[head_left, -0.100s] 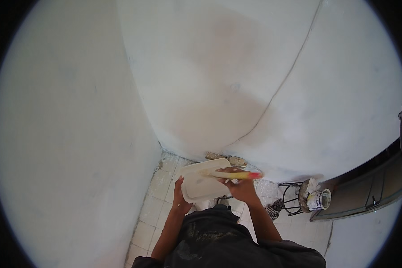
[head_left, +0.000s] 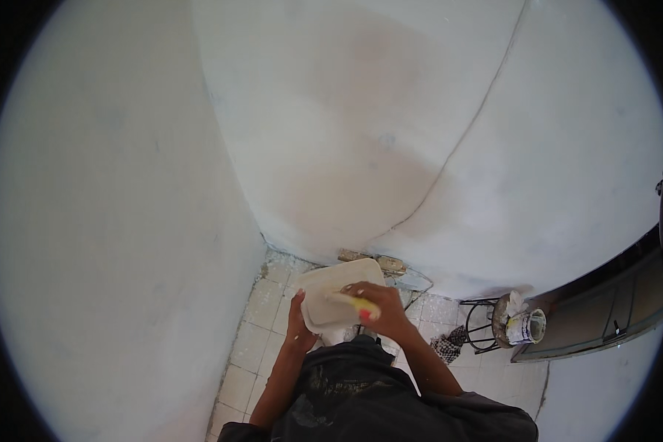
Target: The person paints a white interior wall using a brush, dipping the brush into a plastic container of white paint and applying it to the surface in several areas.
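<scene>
A shallow cream-white tray with rounded corners is held in front of my body. Its left side is gripped by my left hand, thumb at the rim and the other fingers out of sight underneath. My right hand is closed around the yellow handle of a paintbrush, whose end is red. The brush's pale head, slightly blurred, is over the inside of the tray. Whether its bristles touch the bottom cannot be made out.
White walls meet at a corner ahead, with a cable along one. Brownish blocks lie at the wall's foot on a tiled floor. Right stands a round stool bearing a smeared bucket; a checked cloth is beside it.
My right hand has turned the brush, so its red end has swung down and left toward me. The tray and my left hand have barely moved.
</scene>
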The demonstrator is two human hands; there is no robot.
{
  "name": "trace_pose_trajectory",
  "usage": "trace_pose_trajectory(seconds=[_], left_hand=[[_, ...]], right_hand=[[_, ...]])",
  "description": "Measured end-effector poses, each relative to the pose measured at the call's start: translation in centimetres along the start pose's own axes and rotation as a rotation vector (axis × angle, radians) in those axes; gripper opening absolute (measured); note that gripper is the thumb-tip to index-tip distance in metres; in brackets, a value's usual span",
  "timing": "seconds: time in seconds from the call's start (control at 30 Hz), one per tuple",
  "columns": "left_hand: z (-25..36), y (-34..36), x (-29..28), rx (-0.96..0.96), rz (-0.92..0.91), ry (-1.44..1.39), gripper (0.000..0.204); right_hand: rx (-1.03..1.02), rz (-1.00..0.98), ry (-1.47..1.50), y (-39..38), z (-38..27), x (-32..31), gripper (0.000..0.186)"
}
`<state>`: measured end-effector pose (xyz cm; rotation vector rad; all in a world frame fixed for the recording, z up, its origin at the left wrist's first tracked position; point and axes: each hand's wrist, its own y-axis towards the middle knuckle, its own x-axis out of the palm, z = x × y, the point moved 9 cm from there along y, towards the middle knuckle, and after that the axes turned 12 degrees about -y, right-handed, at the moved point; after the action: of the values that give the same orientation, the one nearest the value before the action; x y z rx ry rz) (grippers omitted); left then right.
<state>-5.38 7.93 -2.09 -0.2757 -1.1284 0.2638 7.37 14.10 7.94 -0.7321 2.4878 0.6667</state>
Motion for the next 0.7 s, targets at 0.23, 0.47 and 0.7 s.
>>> trace_pose_trajectory(seconds=[0.23,0.47,0.7], left_hand=[[-3.0,1.3,-0.3,-0.052,0.001,-0.150,0.061],[-4.4,2.2,1.5,-0.033,-0.075,-0.141,0.061],[-5.0,1.7,-0.4,-0.003,-0.024,-0.119,0.059]], right_hand=[[0.010,0.013,-0.110,0.1,-1.4,-3.4,0.031],[-0.158,-0.160,-0.171,0.9,-1.6,-3.0,0.034],[-0.181,-0.243,-0.097,-0.4,-1.8,-3.4,0.042]])
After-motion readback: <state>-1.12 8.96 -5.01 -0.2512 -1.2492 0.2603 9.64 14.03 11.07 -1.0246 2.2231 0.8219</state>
